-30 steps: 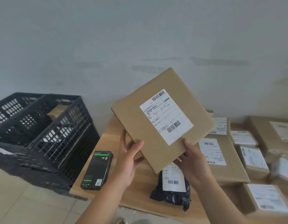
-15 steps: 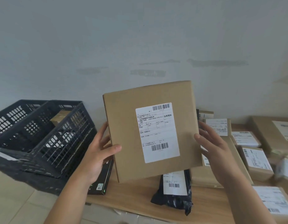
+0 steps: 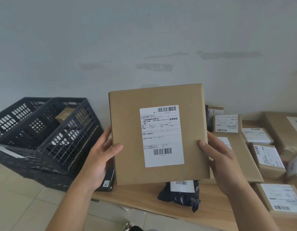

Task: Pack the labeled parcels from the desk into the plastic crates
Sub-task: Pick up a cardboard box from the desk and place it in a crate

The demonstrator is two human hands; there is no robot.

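Up above the wooden desk (image 3: 144, 200), held in both hands: flat brown box (image 3: 132, 139), label side facing up, white label (image 3: 162, 135) with two barcodes. Left hand (image 3: 98, 161) on the box's left edge, thumb curled over the front, fingers hidden behind. Right hand (image 3: 222, 164) on the right edge, thumb over the front, fingers behind too. Under the box, on the desk: black bag parcel (image 3: 181, 195) with its own label. Just by the left hand: dark scanner (image 3: 107, 182), partly hidden. Off to the right: many more brown parcels (image 3: 267, 159) with labels, close together. Down on the left, by the desk: two black plastic crates (image 3: 44, 135), one small brown parcel (image 3: 64, 115) inside the nearer one.
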